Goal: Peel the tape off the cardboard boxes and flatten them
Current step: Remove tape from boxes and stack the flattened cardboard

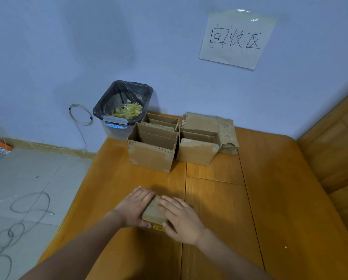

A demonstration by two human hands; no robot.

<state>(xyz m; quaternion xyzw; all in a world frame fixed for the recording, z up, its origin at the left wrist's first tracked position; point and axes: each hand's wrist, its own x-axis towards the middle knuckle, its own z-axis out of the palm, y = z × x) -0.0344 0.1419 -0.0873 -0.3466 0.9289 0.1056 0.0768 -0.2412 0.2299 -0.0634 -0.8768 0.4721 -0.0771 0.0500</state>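
Cardboard box (pixel 153 214) on surface (pixel 270 199): I see left hand (pixel 135 207) and right hand (pixel 181 217) pressing it, fingers flat, gripping nothing.

Left hand (pixel 135 207) and right hand (pixel 180 217) side by side, palms down, fingers (pixel 169 200) straight.

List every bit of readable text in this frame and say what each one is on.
"回收区": handwritten on the paper sign taped to the wall.
"UAN": printed letters, cut off, on the flattened cardboard at the back of the table.
Yellow label on the box under the left hand and right hand: too small to read.
Blue latch on the bin: raised marks, too blurred to read.
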